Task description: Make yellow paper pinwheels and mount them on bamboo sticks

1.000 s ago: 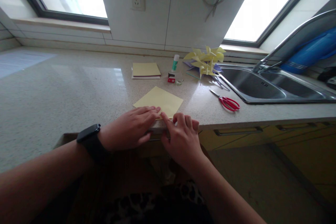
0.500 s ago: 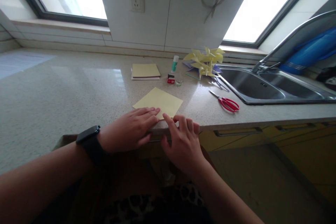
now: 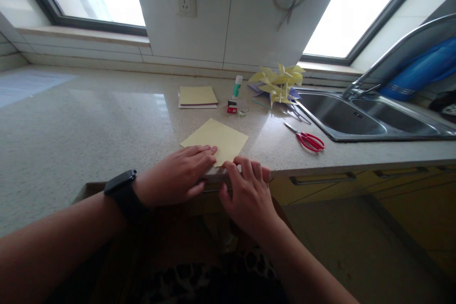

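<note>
A pale yellow sheet of paper [image 3: 221, 135] lies on the counter near its front edge, turned like a diamond. Across its left lower part rests my left hand [image 3: 181, 171], fingers stretched out and flat on the paper. My right hand [image 3: 247, 190] is at the paper's near corner, fingers bent and apart, with the index fingertip touching or just beside the edge. The near corner is partly covered by the hands. Nothing shows gripped in either hand.
Behind the sheet sit a paper stack [image 3: 197, 96], a glue stick [image 3: 237, 86], a small red box [image 3: 232, 107] and a clear ring-like item [image 3: 242, 112]. Yellow pinwheels [image 3: 280, 80] and red-handled scissors [image 3: 308, 141] lie to the right, beside the steel sink [image 3: 335, 135].
My right index finger has drawn back slightly toward me, from on top of the paper to its near edge. The near corner now shows flatter. My left hand stays in place.
</note>
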Demonstrator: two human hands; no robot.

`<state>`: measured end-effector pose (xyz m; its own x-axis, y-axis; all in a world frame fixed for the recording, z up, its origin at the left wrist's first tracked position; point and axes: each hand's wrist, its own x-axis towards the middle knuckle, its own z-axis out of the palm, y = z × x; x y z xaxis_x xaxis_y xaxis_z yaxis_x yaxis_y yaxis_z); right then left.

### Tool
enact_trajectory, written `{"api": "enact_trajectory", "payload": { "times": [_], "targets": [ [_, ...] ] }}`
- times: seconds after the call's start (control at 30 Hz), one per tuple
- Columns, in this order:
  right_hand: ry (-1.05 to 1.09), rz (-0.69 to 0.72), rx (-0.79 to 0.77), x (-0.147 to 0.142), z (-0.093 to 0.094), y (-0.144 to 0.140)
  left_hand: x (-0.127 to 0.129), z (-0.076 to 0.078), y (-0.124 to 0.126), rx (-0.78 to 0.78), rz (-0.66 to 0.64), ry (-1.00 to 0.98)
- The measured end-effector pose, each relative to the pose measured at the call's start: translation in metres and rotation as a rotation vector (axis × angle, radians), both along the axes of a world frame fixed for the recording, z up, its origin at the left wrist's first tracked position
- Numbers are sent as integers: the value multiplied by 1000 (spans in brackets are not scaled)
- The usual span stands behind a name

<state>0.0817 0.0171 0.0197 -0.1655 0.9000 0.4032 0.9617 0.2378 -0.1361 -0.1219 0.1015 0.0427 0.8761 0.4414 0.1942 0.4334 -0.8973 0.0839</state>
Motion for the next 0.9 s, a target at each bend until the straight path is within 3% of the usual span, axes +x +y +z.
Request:
{"api": "enact_trajectory", "payload": {
  "times": [0.4,0.63,0.9],
  "targets": [
    [32,10,34,-3,-9,-7,1,1,-1,9,16,39],
    [116,71,94,2,-9,-15,1,1,-1,33,-1,19],
    [72,57,98,5,-7,-14,2,1,-1,8,3,-1]
  ]
}}
